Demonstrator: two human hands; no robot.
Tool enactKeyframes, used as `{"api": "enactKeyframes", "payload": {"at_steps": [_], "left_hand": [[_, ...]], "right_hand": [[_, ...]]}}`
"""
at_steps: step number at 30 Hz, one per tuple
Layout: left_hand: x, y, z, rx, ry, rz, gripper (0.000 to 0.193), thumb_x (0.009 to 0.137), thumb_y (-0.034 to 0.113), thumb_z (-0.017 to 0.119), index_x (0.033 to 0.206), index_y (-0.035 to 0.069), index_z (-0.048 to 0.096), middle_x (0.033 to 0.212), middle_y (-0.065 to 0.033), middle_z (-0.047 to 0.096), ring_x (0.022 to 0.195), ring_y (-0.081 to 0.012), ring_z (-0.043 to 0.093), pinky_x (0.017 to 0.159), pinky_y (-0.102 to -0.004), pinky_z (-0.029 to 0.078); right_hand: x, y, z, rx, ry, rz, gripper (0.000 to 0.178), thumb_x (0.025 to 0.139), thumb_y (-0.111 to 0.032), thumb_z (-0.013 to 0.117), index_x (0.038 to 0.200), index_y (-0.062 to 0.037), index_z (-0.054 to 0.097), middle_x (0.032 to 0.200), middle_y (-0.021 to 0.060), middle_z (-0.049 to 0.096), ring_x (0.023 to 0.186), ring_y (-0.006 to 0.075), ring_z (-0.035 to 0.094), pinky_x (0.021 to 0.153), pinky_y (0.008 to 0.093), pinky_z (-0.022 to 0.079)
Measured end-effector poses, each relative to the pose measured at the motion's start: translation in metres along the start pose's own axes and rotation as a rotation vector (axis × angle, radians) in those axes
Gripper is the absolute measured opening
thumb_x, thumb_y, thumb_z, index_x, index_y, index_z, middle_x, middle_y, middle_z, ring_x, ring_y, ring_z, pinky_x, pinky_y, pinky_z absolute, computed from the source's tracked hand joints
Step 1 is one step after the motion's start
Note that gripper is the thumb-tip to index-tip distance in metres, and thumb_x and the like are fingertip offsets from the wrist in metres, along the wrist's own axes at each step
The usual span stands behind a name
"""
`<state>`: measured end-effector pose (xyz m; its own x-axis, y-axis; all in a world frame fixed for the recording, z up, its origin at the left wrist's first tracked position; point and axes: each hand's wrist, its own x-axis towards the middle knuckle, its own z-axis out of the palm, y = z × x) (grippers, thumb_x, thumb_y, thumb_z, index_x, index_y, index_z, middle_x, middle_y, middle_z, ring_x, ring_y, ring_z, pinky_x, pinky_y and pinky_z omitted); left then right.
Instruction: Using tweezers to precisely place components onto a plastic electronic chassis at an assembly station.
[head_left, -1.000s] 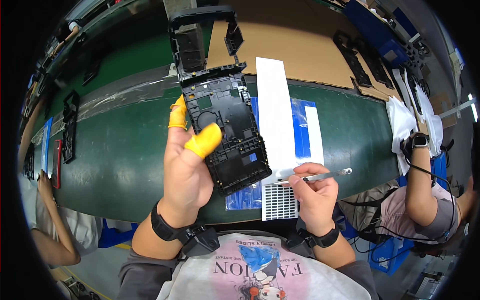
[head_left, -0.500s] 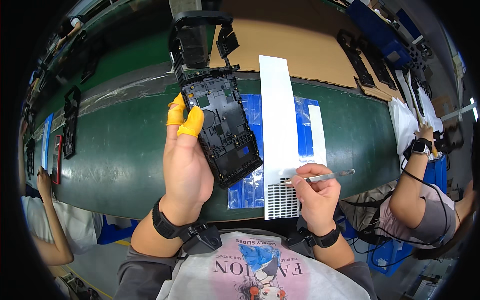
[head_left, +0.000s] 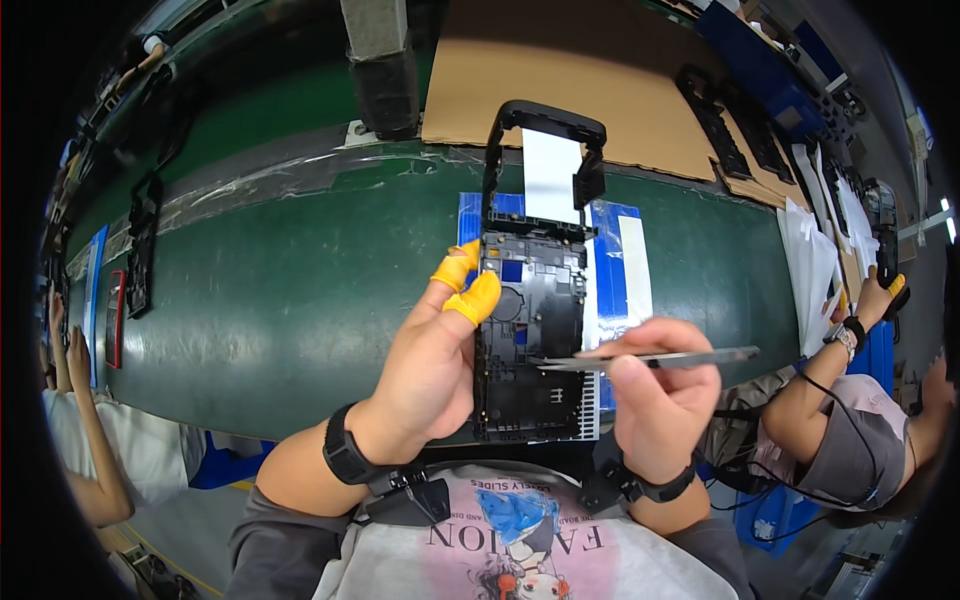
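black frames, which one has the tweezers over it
The black frame held in the left hand: the tweezers cross its lower half. The two frames on the cardboard lie away from them.

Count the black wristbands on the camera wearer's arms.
2: the left wristband, just behind the left hand; the right wristband, just behind the right hand. None seems hidden.

Things are laid on a green tabletop.
At the far side, a big brown cardboard sheet is laid flat. In the middle, a blue sheet is partly covered by white papers. At the left, a blue strip, a red-edged thing and a black frame are placed near each other.
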<state>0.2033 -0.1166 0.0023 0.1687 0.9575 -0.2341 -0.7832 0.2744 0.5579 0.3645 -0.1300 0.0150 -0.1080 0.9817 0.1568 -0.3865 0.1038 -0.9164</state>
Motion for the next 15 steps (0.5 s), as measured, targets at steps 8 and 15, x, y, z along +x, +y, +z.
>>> {"api": "enactKeyframes", "payload": {"at_steps": [8, 15], "left_hand": [[-0.002, -0.003, -0.001, -0.019, 0.02, -0.007, 0.037, 0.086, 0.011, 0.039, 0.122, 0.009, 0.03, 0.112, -0.007, 0.044, 0.102, -0.017, 0.046, 0.085, -0.0319, 0.04], [-0.003, 0.002, 0.003, -0.051, -0.012, -0.007, 0.035, 0.086, 0.008, 0.038, 0.12, 0.009, 0.031, 0.108, -0.0073, 0.046, 0.097, -0.0149, 0.048, 0.082, -0.0291, 0.042]], "right_hand": [[0.011, 0.016, 0.004, -0.025, 0.062, 0.096, 0.021, 0.073, 0.004, 0.057, 0.092, 0.0049, 0.048, 0.079, 0.0135, 0.059, 0.074, 0.0153, 0.058, 0.068, 0.0233, 0.046], [0.013, 0.016, 0.004, -0.017, 0.059, 0.113, 0.02, 0.073, 0.004, 0.057, 0.092, 0.0053, 0.048, 0.08, 0.0138, 0.059, 0.073, 0.0151, 0.058, 0.066, 0.0229, 0.046]]}}
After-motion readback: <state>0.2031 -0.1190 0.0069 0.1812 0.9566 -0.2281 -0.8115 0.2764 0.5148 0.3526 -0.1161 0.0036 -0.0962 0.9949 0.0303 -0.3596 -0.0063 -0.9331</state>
